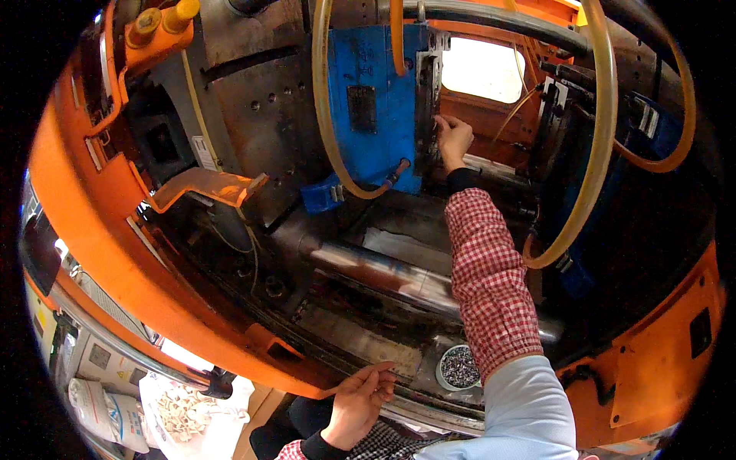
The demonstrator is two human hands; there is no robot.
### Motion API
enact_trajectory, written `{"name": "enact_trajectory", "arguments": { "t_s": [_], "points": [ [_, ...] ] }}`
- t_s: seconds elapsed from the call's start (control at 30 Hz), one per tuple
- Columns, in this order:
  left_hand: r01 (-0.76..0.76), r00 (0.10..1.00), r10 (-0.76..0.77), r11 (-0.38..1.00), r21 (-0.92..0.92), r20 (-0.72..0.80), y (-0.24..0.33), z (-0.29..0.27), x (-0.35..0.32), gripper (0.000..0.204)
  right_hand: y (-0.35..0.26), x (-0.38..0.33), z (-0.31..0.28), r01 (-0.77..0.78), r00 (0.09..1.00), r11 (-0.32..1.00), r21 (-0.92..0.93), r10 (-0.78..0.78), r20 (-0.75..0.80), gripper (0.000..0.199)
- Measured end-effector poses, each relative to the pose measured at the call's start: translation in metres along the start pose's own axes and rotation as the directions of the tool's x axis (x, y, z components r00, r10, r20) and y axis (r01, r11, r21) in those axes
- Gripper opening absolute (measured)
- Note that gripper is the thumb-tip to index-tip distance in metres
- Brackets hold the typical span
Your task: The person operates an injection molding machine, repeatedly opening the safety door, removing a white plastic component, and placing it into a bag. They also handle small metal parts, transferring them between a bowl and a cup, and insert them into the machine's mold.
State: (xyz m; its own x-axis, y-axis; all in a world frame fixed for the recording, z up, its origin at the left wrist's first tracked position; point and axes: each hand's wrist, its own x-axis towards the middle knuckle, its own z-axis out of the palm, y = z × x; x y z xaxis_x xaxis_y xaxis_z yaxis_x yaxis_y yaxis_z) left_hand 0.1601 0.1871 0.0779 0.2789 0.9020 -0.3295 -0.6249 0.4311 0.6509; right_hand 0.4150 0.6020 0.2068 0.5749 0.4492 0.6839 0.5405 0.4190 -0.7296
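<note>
- Right hand [452,139] reaches deep in, fingertips on the dark upright plate [426,100] beside the blue block [368,100]; grip unclear, maybe pinching.
- Left hand [359,402], nearer us, rests half-open and empty on the machine's orange front edge [192,314].

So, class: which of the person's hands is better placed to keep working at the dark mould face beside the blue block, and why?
Right. The right hand already touches the dark mould face, while the left hand rests low on the orange machine frame.

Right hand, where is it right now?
In the head view the right hand is up at centre, arm outstretched, fingers at the dark mould face beside the blue plate; the left hand rests low on the orange frame edge.
</note>
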Motion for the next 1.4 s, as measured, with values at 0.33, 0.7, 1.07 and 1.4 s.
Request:
{"name": "enact_trajectory", "arguments": {
  "t_s": [0.33, 0.7, 1.07, 1.4],
  "points": [
    [-0.074, 0.996, 0.076, 0.996, 0.051, -0.036, -0.008, -0.004, -0.002, 0.029, 0.004, -0.017, 0.019, 0.198, 0.979, 0.958, -0.206, -0.181, 0.095, 0.040],
    [-0.145, 0.985, 0.157, 0.977, 0.156, -0.067, 0.015, 0.016, 0.011, 0.025, -0.097, -0.075, -0.090, 0.350, 0.862, 0.936, 0.016, -0.329, 0.387, 0.017],
    [-0.276, 0.961, 0.273, 0.951, 0.138, 0.042, 0.034, 0.032, 0.012, 0.037, -0.179, -0.210, -0.184, 0.134, -0.088, 0.948, 0.288, -0.278, 0.956, 0.023],
    [-0.319, 0.937, 0.310, 0.947, 0.028, 0.160, 0.034, 0.011, 0.016, 0.032, -0.139, -0.134, -0.113, 0.331, 0.833, 0.903, 0.273, -0.415, 0.365, 0.014]
  ]
}}
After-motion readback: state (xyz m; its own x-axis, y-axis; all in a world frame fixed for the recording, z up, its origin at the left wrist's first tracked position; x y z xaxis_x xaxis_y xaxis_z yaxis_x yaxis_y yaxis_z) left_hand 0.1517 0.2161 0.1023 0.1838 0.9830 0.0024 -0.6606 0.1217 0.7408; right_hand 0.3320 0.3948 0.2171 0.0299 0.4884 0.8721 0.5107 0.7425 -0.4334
